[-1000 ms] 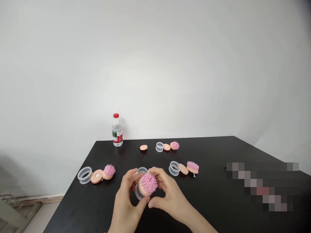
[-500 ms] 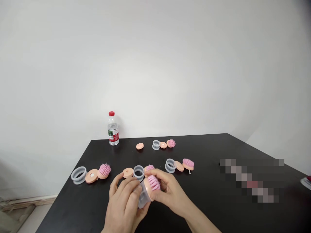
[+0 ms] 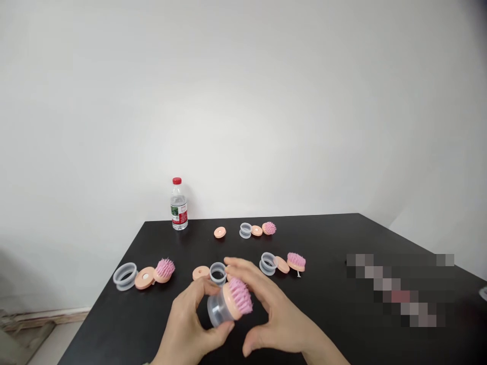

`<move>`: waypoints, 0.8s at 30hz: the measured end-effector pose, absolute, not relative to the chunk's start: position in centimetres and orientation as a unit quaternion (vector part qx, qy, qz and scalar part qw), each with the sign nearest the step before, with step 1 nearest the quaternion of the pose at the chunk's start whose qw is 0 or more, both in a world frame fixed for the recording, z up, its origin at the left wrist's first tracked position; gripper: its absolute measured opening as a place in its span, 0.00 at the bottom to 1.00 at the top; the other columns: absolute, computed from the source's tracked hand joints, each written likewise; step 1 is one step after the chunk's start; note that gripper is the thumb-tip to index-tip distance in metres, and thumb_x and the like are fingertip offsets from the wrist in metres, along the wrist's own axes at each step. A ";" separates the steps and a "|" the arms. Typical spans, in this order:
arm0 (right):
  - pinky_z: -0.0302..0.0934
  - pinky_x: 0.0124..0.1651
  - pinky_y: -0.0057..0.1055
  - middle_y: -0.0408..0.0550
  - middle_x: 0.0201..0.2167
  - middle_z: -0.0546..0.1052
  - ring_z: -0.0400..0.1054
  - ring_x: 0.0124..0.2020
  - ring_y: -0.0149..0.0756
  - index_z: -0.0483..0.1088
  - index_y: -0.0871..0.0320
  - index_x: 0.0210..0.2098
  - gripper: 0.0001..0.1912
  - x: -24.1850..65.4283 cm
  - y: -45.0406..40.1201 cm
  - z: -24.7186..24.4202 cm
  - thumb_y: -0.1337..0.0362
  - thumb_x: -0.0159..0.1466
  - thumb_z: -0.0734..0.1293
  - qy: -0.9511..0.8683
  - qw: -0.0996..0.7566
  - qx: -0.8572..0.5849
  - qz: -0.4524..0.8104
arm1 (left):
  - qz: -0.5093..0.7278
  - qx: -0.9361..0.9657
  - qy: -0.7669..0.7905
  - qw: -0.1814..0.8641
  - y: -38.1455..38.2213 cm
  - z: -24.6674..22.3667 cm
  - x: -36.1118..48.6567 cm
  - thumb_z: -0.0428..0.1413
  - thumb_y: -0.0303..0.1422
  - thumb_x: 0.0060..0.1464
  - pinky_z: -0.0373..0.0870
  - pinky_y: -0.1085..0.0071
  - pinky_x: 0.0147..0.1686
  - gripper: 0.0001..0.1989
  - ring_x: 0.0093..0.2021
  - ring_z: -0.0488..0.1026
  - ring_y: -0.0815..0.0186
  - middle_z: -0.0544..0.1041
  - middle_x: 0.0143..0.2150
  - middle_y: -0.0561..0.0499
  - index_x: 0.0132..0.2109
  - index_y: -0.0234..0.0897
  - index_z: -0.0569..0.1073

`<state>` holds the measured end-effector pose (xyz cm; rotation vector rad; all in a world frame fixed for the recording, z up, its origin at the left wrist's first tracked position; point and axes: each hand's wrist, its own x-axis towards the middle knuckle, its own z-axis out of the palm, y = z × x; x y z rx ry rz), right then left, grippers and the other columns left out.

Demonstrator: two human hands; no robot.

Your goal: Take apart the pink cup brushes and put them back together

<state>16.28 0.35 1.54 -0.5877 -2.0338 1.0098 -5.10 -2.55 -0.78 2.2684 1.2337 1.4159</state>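
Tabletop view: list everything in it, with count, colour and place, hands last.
Wall: one, white, behind the table
Table: one, black
Bottle: one, clear, red cap, back left
Loose rings: four, clear; left, centre, right, back
Discs: five, peach; one beside each ring, one apart at back
Loose brush heads: three, pink and peach; left, right, back
Peach edge: one, by centre ring, mostly hidden
Held brush: one, pink, peach, clear base
Pixelated patch: one, right, contents unclear
Frame: one, greyish, lower left
Left hand: one, gripping held brush
Right hand: one, open beside it
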 end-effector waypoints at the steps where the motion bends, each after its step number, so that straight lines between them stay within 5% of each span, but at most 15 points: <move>1: 0.56 0.65 0.48 0.55 0.65 0.65 0.61 0.64 0.53 0.62 0.45 0.65 0.49 16.2 0.5 1.3 0.48 0.49 0.81 -0.778 0.390 -0.256 0.422 | 0.489 0.771 0.406 0.040 -2.5 -1.0 -5.0 0.66 0.28 0.45 0.80 0.67 0.40 0.15 0.38 0.81 0.61 0.80 0.35 0.54 0.40 0.41 0.70; 3: 0.63 0.59 0.44 0.54 0.58 0.70 0.67 0.57 0.51 0.62 0.48 0.64 0.49 15.9 0.7 0.9 0.44 0.48 0.80 -0.736 0.394 -0.285 0.471 | 0.498 0.779 0.374 -0.079 -2.3 -1.3 -4.8 0.63 0.26 0.50 0.77 0.60 0.51 0.12 0.42 0.80 0.59 0.81 0.37 0.50 0.41 0.39 0.72; 7: 0.68 0.45 0.38 0.46 0.41 0.76 0.71 0.41 0.42 0.73 0.52 0.51 0.27 15.3 0.6 0.8 0.51 0.55 0.78 -0.724 0.364 -0.350 0.470 | 0.492 0.785 0.321 -0.198 -2.2 -1.4 -4.5 0.58 0.22 0.58 0.67 0.60 0.62 0.05 0.44 0.80 0.63 0.82 0.38 0.48 0.41 0.35 0.74; 10: 0.66 0.52 0.39 0.47 0.48 0.75 0.70 0.48 0.44 0.75 0.51 0.49 0.25 15.5 0.5 1.3 0.63 0.53 0.80 -0.747 0.367 -0.333 0.443 | 0.491 0.784 0.316 -0.209 -2.4 -1.1 -4.4 0.58 0.24 0.59 0.63 0.62 0.64 0.03 0.46 0.80 0.63 0.83 0.38 0.48 0.39 0.34 0.75; 13: 0.61 0.60 0.42 0.49 0.60 0.69 0.65 0.60 0.48 0.70 0.47 0.56 0.36 15.7 0.5 1.3 0.63 0.50 0.81 -0.738 0.377 -0.287 0.480 | 0.496 0.776 0.327 -0.213 -2.6 -1.1 -4.4 0.58 0.25 0.60 0.64 0.62 0.63 0.02 0.45 0.80 0.63 0.84 0.37 0.48 0.38 0.34 0.75; 16: 0.67 0.52 0.39 0.49 0.54 0.72 0.69 0.52 0.47 0.68 0.48 0.59 0.43 15.6 0.6 0.8 0.58 0.46 0.83 -0.709 0.367 -0.314 0.514 | 0.497 0.769 0.332 -0.227 -2.6 -1.2 -4.4 0.58 0.25 0.60 0.66 0.62 0.60 0.02 0.45 0.80 0.62 0.84 0.37 0.47 0.38 0.35 0.75; 19: 0.67 0.43 0.35 0.44 0.41 0.75 0.70 0.40 0.41 0.71 0.51 0.53 0.32 15.3 0.6 0.5 0.59 0.51 0.80 -0.712 0.337 -0.363 0.498 | 0.494 0.770 0.330 -0.235 -2.6 -1.4 -4.4 0.58 0.24 0.60 0.66 0.61 0.59 0.03 0.46 0.80 0.61 0.84 0.38 0.47 0.38 0.35 0.75; 24: 0.64 0.50 0.36 0.44 0.46 0.75 0.70 0.46 0.41 0.72 0.51 0.48 0.28 15.5 0.6 1.1 0.71 0.49 0.78 -0.760 0.349 -0.343 0.428 | 0.493 0.777 0.346 -0.183 -2.4 -1.6 -4.4 0.61 0.26 0.56 0.66 0.60 0.58 0.06 0.46 0.78 0.60 0.83 0.39 0.49 0.40 0.37 0.74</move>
